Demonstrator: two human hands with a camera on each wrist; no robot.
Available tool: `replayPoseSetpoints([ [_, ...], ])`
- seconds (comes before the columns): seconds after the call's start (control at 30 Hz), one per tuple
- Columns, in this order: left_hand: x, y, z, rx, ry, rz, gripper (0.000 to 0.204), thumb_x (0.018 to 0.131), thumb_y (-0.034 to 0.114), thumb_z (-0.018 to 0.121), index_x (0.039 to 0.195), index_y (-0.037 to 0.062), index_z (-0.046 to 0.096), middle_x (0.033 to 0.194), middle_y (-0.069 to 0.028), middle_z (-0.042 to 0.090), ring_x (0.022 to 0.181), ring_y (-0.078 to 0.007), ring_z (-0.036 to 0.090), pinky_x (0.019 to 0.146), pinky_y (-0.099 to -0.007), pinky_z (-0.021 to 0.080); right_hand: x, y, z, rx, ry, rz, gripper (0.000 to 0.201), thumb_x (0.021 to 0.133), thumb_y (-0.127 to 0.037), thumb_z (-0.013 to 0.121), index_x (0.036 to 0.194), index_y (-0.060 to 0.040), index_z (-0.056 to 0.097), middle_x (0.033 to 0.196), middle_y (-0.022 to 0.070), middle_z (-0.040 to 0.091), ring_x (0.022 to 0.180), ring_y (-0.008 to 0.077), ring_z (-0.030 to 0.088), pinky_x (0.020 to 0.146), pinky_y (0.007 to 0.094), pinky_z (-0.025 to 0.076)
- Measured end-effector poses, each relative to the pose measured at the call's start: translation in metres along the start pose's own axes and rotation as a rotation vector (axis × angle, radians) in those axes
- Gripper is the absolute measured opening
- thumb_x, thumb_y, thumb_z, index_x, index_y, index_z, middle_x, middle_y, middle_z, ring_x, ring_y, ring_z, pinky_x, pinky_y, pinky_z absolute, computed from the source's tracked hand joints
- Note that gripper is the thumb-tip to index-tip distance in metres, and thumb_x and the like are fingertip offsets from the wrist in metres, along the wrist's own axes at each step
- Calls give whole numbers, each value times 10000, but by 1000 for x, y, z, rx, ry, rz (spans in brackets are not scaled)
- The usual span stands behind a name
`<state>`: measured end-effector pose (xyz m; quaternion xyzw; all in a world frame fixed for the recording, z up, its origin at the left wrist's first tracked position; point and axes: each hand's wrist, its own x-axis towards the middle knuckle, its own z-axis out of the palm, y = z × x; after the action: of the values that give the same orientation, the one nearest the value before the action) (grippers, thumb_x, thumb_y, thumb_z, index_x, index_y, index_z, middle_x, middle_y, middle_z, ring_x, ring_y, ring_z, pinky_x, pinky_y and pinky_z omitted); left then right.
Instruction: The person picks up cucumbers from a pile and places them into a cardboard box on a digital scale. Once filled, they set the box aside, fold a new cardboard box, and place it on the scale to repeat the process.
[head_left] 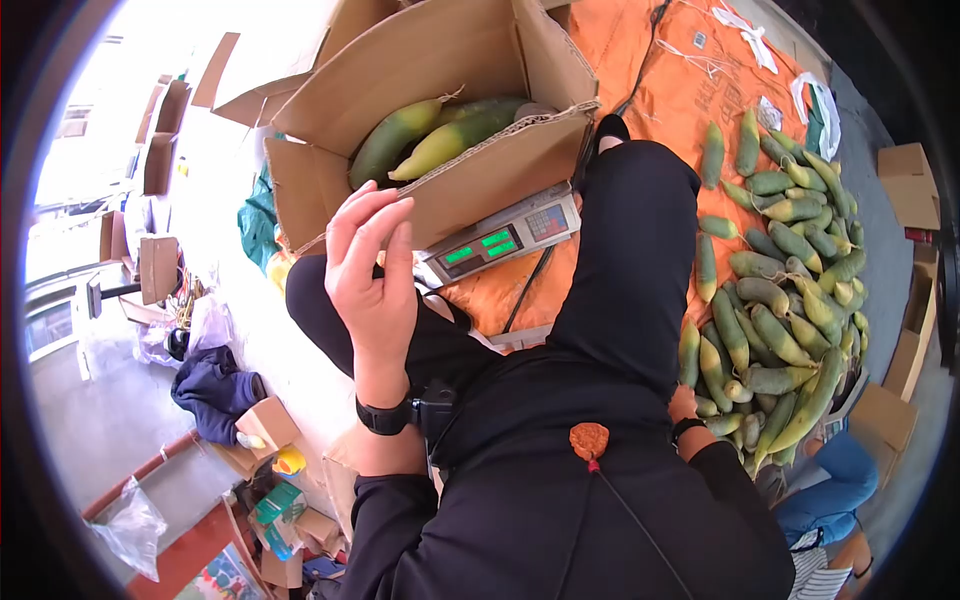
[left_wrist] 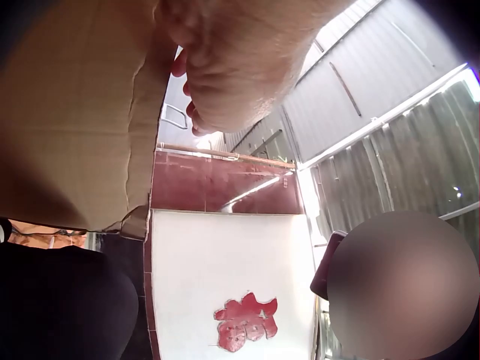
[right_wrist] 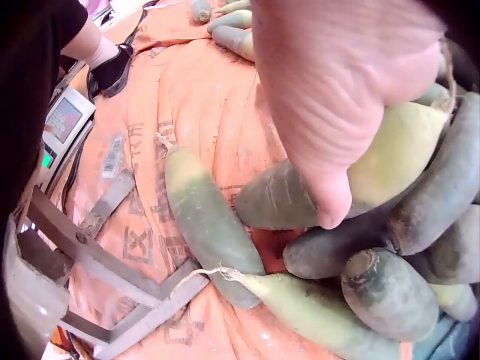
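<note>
My left hand (head_left: 372, 290) is raised at the near left corner of a cardboard box (head_left: 330, 190), its fingers loosely bent and holding nothing. In the left wrist view that hand (left_wrist: 240, 67) shows beside the box's cardboard wall (left_wrist: 75, 112). Several green radishes (head_left: 455, 140) lie inside the box, which rests on a digital scale (head_left: 485, 248) with lit green figures. Down at my right side, my right hand (head_left: 683, 403) is at a heap of radishes (head_left: 790, 330). In the right wrist view its thumb lies across a green radish (right_wrist: 397, 146), gripping it; the other fingers are hidden.
Orange sacking (head_left: 620, 60) lies under the scale and heap. A metal frame (right_wrist: 112, 270) stands near the loose radishes. Another person's denim-clad leg (head_left: 830, 490) is beyond the heap. More cardboard boxes (head_left: 905, 185) stand at the right edge, and a dark garment (head_left: 212, 393) lies at left.
</note>
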<state>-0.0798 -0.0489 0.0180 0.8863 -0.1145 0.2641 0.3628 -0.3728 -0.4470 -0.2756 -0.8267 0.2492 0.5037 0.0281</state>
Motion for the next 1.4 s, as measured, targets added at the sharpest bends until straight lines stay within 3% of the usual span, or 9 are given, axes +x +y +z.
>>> replayPoseSetpoints([
  [0.07,-1,-1,-1,-11,17,-3,140,820,-57,605,932,-5,673,1003,-98,641,1059,-247,594,889,-322,451,42,30,43,122,17,-130,325,817,-237,633,1038,-3,588,1081,217,620,1059,369,579,877,438,480],
  [0.17,-2,-4,-3,-25,36,-13,139,814,-59,604,925,-6,669,997,-100,640,1064,-259,591,901,-334,449,41,29,22,393,-110,-160,336,825,-222,566,1039,32,612,1049,251,631,1028,387,594,856,445,467],
  [0.3,-5,-7,-7,-29,44,28,140,796,-64,609,911,-5,665,1001,-105,635,1064,-290,588,912,-358,450,42,36,1,689,-188,-20,467,736,-180,687,1141,31,594,1078,186,648,1047,344,601,851,425,466],
  [0.43,-9,-8,-10,-5,76,63,166,766,-63,630,909,11,670,958,-109,629,1018,-316,595,883,-387,473,-12,22,-74,948,-104,-10,543,745,-155,732,1201,75,545,965,129,665,879,222,631,763,335,470],
  [0.5,-12,-9,-10,10,60,51,166,765,-62,630,908,15,670,959,-109,627,1016,-321,594,880,-389,472,-15,25,-95,1109,-170,-19,509,726,-61,729,1185,68,550,1009,121,652,884,213,629,775,338,477],
  [0.7,-17,-12,-12,16,1,54,180,755,-32,639,925,21,669,972,-112,618,1045,-331,569,897,-410,461,-44,18,-176,1669,77,-292,332,775,-76,690,1082,20,602,934,66,653,816,165,623,735,300,486],
  [0.97,-18,-14,-18,-13,30,46,194,724,-31,665,908,32,667,964,-104,619,1041,-321,572,893,-412,462,-82,-21,-316,1514,450,-837,433,799,-25,639,1217,4,527,1092,46,611,938,134,583,838,269,461],
  [1.17,-29,-21,-19,-65,38,103,190,725,-23,657,906,31,663,941,-93,615,985,-314,588,829,-388,489,-124,-88,-385,1624,404,-1041,579,803,-46,632,1334,34,415,1236,101,545,1116,192,537,979,313,400],
  [1.4,-75,-51,24,-13,-371,-12,244,761,75,652,1005,68,650,983,-94,602,922,-293,593,778,-402,502,-205,-183,-438,1321,252,-1266,598,783,-89,646,1325,24,420,1252,110,532,1142,191,521,982,303,394],
])
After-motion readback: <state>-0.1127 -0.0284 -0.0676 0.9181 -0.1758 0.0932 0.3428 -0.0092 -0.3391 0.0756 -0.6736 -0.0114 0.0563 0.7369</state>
